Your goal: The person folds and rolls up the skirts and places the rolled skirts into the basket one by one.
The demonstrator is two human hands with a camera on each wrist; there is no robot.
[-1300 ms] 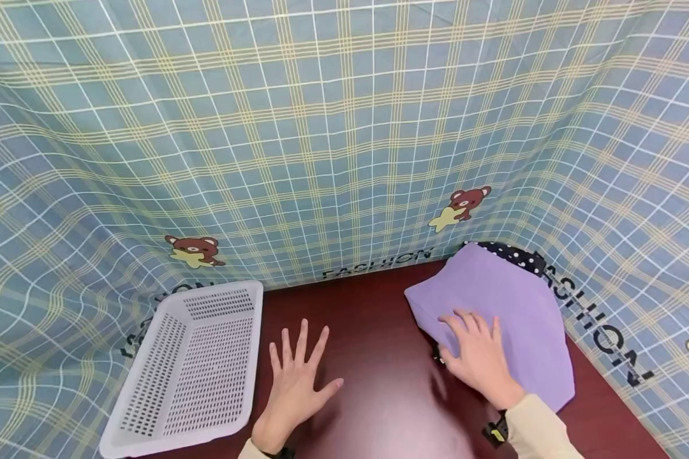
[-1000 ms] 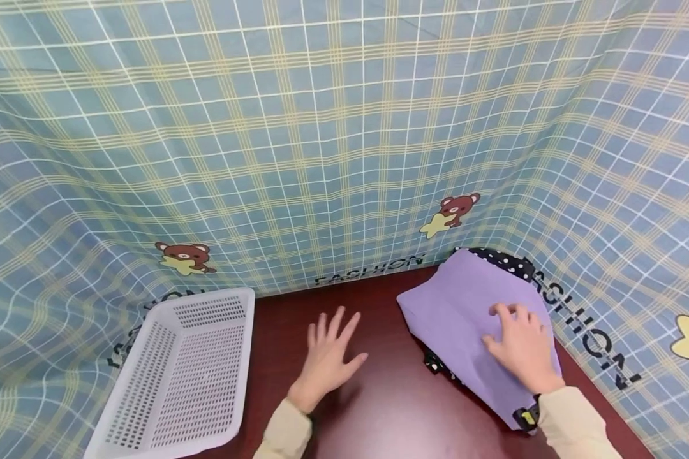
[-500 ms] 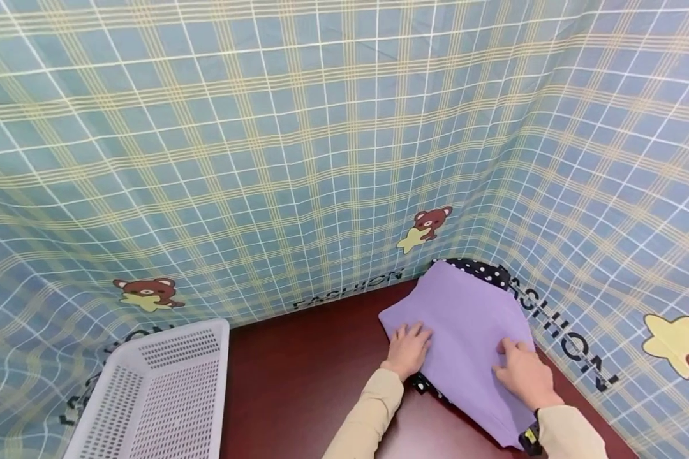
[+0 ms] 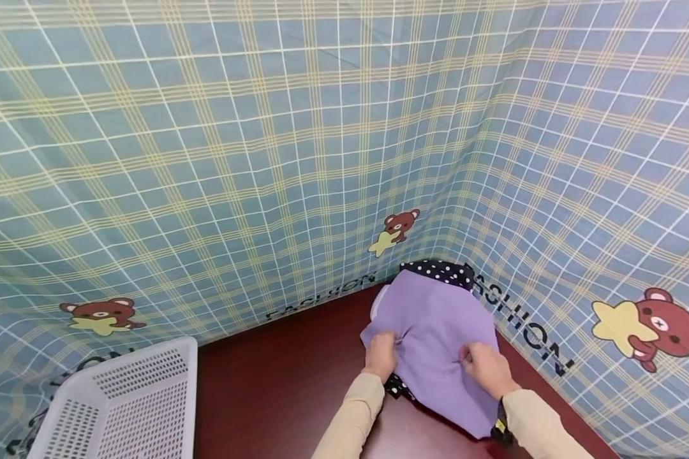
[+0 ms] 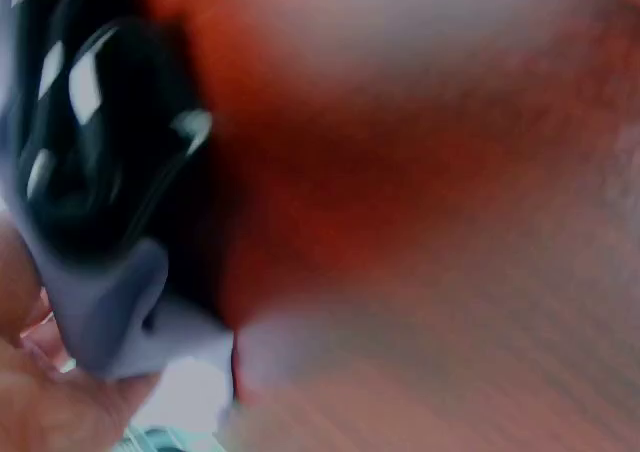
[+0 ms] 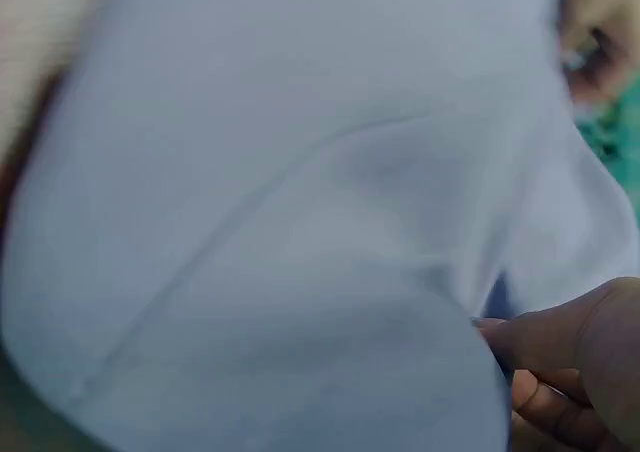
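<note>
Pinching the purple cloth (image 4: 433, 331) at its left edge, the left hand (image 4: 381, 354) is bunching the fabric, while the right hand (image 4: 482, 366) is gripping a fold just beside it; a black polka-dot cloth (image 4: 441, 271) is lying underneath on the tabletop (image 4: 275, 382).

We see a folded lilac cloth garment (image 4: 436, 338) lying on top of a black fabric piece with white polka dots (image 4: 444, 273), in the far right corner of the dark red table. The lilac cloth is bunched into small creases at its left edge and near its middle. The dotted fabric peeks out behind it and under its near left edge.
</note>
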